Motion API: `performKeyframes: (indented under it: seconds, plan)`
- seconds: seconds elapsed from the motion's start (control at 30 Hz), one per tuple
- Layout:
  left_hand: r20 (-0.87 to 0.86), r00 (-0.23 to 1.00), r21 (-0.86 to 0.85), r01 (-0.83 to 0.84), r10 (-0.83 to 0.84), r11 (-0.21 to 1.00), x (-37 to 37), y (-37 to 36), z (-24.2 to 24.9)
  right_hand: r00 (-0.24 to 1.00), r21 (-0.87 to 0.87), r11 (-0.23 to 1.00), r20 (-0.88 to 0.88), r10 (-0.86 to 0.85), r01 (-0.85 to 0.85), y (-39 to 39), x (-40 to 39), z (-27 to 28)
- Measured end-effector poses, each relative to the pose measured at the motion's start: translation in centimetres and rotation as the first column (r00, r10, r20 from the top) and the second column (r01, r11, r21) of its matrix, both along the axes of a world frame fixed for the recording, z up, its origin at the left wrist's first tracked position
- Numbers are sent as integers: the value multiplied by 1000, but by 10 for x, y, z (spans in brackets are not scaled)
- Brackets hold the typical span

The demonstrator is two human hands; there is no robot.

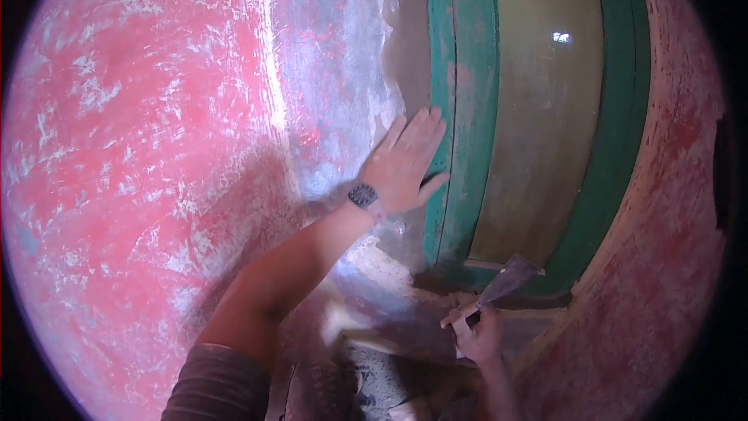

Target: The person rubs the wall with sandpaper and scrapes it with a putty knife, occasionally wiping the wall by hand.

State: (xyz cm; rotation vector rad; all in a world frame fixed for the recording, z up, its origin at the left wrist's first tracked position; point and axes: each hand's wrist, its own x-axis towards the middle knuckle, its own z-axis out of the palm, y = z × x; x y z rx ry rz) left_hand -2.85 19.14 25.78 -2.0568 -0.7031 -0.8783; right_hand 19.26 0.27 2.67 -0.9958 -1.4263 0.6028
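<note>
My left hand (405,157), with a dark watch (363,196) on the wrist, lies flat against the wall beside the green window frame (474,93). Its fingers are stretched out and reach the frame's left edge. Lower right, my right hand (477,331) is closed round the handle of a putty knife (510,277). The metal blade points up and to the right, in front of the bottom of the frame.
A yellowish pane (549,109) fills the green frame. Red wall (132,148) with white scuffs spreads on the left, and more red wall (670,210) stands on the right. A grey plastered strip (335,70) runs beside the frame. Below lies a sill.
</note>
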Motion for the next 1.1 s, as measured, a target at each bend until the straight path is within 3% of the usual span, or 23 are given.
performKeyframes:
  seconds: [0.07,0.17,0.23,0.3,0.37,0.43,0.5,0.57,0.63,0.73,0.8,0.87,0.93,1.03,1.1]
  plan:
    - [-28,999,-34,15,-16,999,-10,0,-5,1000,-6,1000,-11,-9,9,-1,-3,-4]
    - [51,999,56,13,-16,998,-12,2,36,998,2,1000,-56,-17,17,-4,-3,-7]
    - [159,986,176,22,-51,984,-8,4,86,1000,9,1000,-18,-18,18,-3,-1,-8]
    - [159,986,218,21,-57,976,-4,11,119,999,8,1000,37,-23,23,-2,6,-8]
    - [168,984,240,12,-53,971,2,13,121,1000,3,1000,2,-27,27,-3,5,-1]
    - [191,981,233,-15,-31,972,4,9,92,999,16,999,-30,-30,31,-5,4,1]
    - [97,994,119,-57,46,991,-4,-2,40,999,54,998,-15,-36,37,-2,4,-4]
    - [-97,970,4,-224,223,975,-12,-10,-29,998,41,998,27,-59,58,-2,4,-6]
    - [-368,922,-127,-174,116,977,-34,4,-103,998,25,998,24,-54,53,-7,2,-4]
    - [-573,817,-43,36,-54,998,-58,22,-119,1000,9,1000,-16,-20,20,-11,4,1]
    - [-433,901,-33,1,-15,999,-54,19,-78,999,-14,1000,-35,-20,19,-12,7,-4]
    - [-181,983,-162,-56,26,985,-39,-6,-9,999,10,999,5,-47,47,-14,8,3]
    - [46,999,56,-28,26,998,-25,5,25,996,16,997,35,-77,76,-13,8,5]
    - [180,982,138,-89,63,986,-10,10,16,994,-9,996,55,-90,91,-8,10,-1]
    - [83,988,22,-133,131,991,-11,4,-23,996,-22,997,49,-76,77,-9,10,0]
